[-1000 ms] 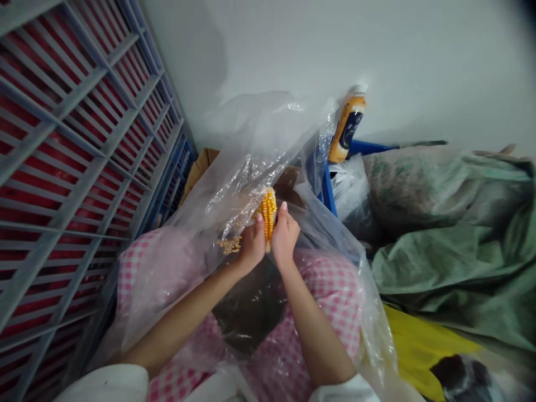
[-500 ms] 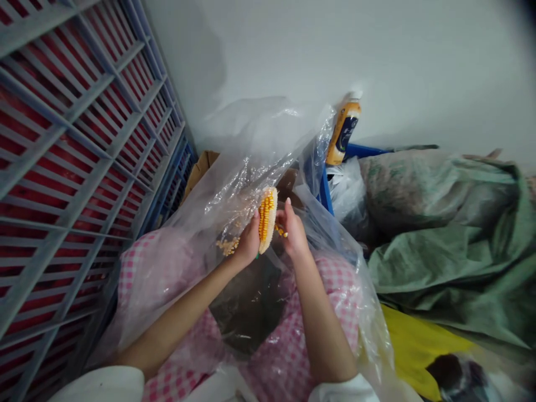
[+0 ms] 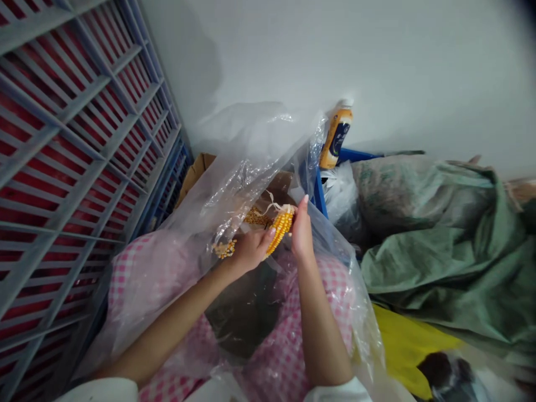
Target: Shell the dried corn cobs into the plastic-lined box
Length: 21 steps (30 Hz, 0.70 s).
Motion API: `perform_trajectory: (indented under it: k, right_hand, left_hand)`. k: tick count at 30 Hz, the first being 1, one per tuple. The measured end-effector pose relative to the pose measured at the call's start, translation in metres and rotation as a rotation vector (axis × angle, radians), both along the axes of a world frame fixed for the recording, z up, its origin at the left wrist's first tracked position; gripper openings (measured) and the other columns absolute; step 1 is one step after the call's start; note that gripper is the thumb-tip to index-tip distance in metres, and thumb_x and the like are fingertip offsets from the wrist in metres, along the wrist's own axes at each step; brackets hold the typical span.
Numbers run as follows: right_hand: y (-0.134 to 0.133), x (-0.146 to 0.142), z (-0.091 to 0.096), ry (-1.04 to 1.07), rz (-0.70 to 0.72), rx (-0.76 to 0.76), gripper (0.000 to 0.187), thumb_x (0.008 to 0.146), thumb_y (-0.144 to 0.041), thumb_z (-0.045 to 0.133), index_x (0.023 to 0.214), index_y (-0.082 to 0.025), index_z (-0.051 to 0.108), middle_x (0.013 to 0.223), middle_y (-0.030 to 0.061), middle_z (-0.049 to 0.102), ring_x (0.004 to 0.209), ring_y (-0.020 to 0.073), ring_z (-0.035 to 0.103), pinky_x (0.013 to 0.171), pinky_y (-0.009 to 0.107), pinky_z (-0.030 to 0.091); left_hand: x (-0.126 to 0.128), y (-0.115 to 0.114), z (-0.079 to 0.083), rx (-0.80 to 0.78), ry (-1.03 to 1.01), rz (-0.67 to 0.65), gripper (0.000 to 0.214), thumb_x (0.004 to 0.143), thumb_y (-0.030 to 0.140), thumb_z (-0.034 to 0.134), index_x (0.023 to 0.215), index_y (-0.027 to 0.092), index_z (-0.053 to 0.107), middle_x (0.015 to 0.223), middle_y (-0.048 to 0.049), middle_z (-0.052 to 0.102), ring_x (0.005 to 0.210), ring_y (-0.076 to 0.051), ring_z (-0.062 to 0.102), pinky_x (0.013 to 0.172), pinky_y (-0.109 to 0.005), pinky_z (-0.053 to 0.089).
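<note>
My left hand (image 3: 252, 249) is closed around the lower part of an ear of corn (image 3: 280, 230), thumb along its yellow kernels. The ear leans to the right, with pale dry husk strands (image 3: 272, 202) at its upper end. My right hand (image 3: 302, 231) presses against the ear's right side, thumb pointing up; its other fingers are mostly hidden. Beneath both hands a clear plastic bag (image 3: 245, 151) spreads open over my lap. Loose kernels (image 3: 224, 249) lie in a fold by my left wrist, and more kernels (image 3: 256, 216) show deeper in the bag.
Stacked plastic crates (image 3: 79, 145) with red contents rise at the left. A cardboard box (image 3: 199, 170) edge shows behind the bag. An orange drink bottle (image 3: 336, 137) stands by a blue crate (image 3: 320, 195) near the wall. Green sacks (image 3: 435, 257) and a yellow bag (image 3: 408, 340) lie at the right.
The ear has turned from nearly upright, its bare pale side facing right, to a rightward lean with kernels facing me. My right hand has come from beside it into contact. The view shifted slightly.
</note>
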State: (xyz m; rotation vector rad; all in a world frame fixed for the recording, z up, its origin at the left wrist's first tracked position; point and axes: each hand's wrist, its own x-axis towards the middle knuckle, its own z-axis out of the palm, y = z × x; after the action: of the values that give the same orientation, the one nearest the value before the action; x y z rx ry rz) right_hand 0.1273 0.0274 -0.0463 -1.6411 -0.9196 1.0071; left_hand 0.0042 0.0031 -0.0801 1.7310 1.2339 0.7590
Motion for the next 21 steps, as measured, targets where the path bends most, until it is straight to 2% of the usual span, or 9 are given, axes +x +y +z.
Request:
perform_trajectory:
  k: [2,5,8,12,17,21]
  right_hand:
    - [-0.001,-0.002,0.001,-0.061,-0.042,-0.021,0.067,0.083,-0.074,0.022,0.051,-0.020,0.045,0.050,-0.0001,0.050,0.048,0.0127,0.041,0.049,0.026,0.031]
    - [-0.002,-0.011,0.003,-0.126,-0.115,0.001,0.062,0.084,-0.071,0.027,0.049,-0.022,0.038,0.048,-0.0010,0.045,0.049,0.0127,0.038,0.050,0.027,0.029]
    - [-0.002,-0.020,0.001,-0.091,-0.105,0.029,0.059,0.083,-0.070,0.033,0.048,-0.023,0.034,0.045,-0.0027,0.039,0.047,0.0120,0.033,0.048,0.027,0.027]
    - [0.004,-0.023,-0.008,0.004,-0.109,0.034,0.059,0.080,-0.071,0.037,0.047,-0.023,0.033,0.044,-0.0038,0.036,0.045,0.0110,0.031,0.046,0.027,0.026]
    - [0.014,-0.012,-0.018,0.091,-0.101,-0.022,0.061,0.079,-0.074,0.036,0.050,-0.021,0.043,0.048,-0.0006,0.049,0.046,0.0124,0.040,0.048,0.026,0.032]
    - [0.013,-0.005,-0.016,0.244,0.038,-0.098,0.073,0.081,-0.077,0.021,0.063,-0.017,0.059,0.054,0.0032,0.058,0.048,0.0147,0.049,0.048,0.026,0.036]
  left_hand:
    - [0.003,-0.002,0.000,-0.012,-0.006,0.013,0.052,0.091,0.051,0.022,0.056,0.020,0.044,0.057,-0.0034,0.056,0.057,-0.015,0.051,0.058,-0.028,0.038]
    - [0.009,-0.006,-0.002,-0.049,-0.027,0.132,0.055,0.091,0.054,0.016,0.055,0.021,0.041,0.055,-0.0035,0.054,0.055,-0.015,0.049,0.054,-0.028,0.034]
    - [0.012,-0.008,-0.006,-0.103,-0.002,0.254,0.058,0.091,0.056,0.014,0.050,0.022,0.038,0.049,-0.0027,0.049,0.051,-0.015,0.046,0.051,-0.029,0.031]
    - [0.010,-0.005,-0.005,-0.187,-0.024,0.273,0.061,0.091,0.058,0.016,0.052,0.022,0.045,0.050,-0.0034,0.051,0.051,-0.016,0.050,0.050,-0.029,0.032]
    - [0.006,0.001,0.002,-0.240,-0.050,0.241,0.063,0.091,0.059,0.017,0.058,0.020,0.054,0.055,-0.0047,0.058,0.057,-0.017,0.057,0.053,-0.028,0.037]
    - [-0.001,0.007,0.007,-0.175,0.050,0.238,0.065,0.092,0.058,0.016,0.056,0.019,0.055,0.054,-0.0053,0.057,0.056,-0.018,0.056,0.051,-0.027,0.035]
